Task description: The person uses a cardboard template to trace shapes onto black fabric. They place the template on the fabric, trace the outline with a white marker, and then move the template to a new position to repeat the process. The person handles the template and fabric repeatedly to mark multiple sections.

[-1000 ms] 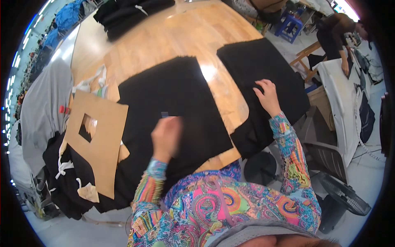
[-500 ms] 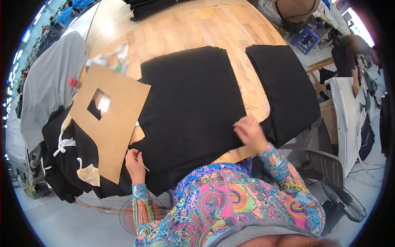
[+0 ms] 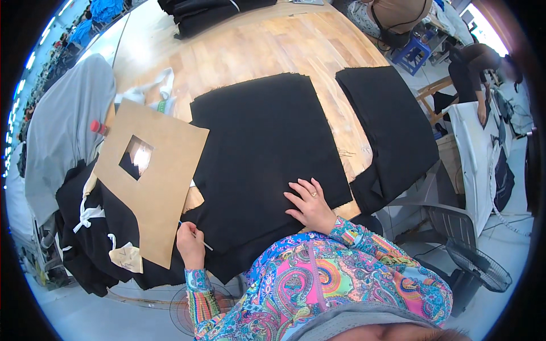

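Note:
A stack of black fabric panels with frayed edges lies on the wooden table in front of me. My right hand rests flat on its near right part, fingers spread, a ring on one finger. My left hand is closed around a thin white pen with a bluish tip, at the stack's near left corner. Just left of that hand lies a brown cardboard pattern with a square cut-out, over black cloth. A second black fabric stack sits to the right.
The wooden table carries more black cloth at the far edge. Grey cloth drapes at the left, near a small red object. A grey chair and a fan stand at right; a co-worker bends beyond.
My right hand has moved left from the stack's right edge and now lies flat on the black fabric. The left hand keeps the pen by the pattern's edge.

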Demonstrator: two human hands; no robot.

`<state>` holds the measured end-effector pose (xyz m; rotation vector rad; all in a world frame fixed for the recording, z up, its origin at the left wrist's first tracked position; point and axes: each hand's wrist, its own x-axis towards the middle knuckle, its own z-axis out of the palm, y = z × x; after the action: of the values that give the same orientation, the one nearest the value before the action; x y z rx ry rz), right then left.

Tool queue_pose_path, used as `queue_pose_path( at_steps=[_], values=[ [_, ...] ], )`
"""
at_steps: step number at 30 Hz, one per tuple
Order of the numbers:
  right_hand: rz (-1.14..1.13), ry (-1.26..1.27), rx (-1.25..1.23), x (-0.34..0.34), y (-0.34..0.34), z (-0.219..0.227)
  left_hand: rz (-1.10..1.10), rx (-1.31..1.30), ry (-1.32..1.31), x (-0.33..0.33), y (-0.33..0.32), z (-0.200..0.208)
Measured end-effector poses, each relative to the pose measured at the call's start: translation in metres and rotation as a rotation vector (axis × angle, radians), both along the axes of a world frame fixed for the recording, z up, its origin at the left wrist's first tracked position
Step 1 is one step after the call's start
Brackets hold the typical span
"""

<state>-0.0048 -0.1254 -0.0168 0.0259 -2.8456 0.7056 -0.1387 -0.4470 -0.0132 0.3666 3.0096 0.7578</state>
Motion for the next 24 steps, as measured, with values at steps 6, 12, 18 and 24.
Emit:
queue_pose_path(
  at_steps=[6, 12, 18, 24],
  values=[
    [0.022, 0.002, -0.011, 0.001, -0.001, -0.002, -0.024, -0.112, -0.079, 0.000, 0.003, 0.015],
    [-0.010, 0.015, -0.057, 0.003, 0.005, 0.004, -0.004, -0.073, -0.131, -0.009, 0.004, 0.024],
    [-0.248, -0.025, 0.143, -0.035, 0.024, 0.005, -0.045, 0.079, 0.267, -0.027, 0.021, 0.043],
    [-0.306, -0.102, 0.232, -0.038, 0.029, 0.007, 0.224, 0.119, 0.505, -0.078, -0.035, 0.053]
  ],
)
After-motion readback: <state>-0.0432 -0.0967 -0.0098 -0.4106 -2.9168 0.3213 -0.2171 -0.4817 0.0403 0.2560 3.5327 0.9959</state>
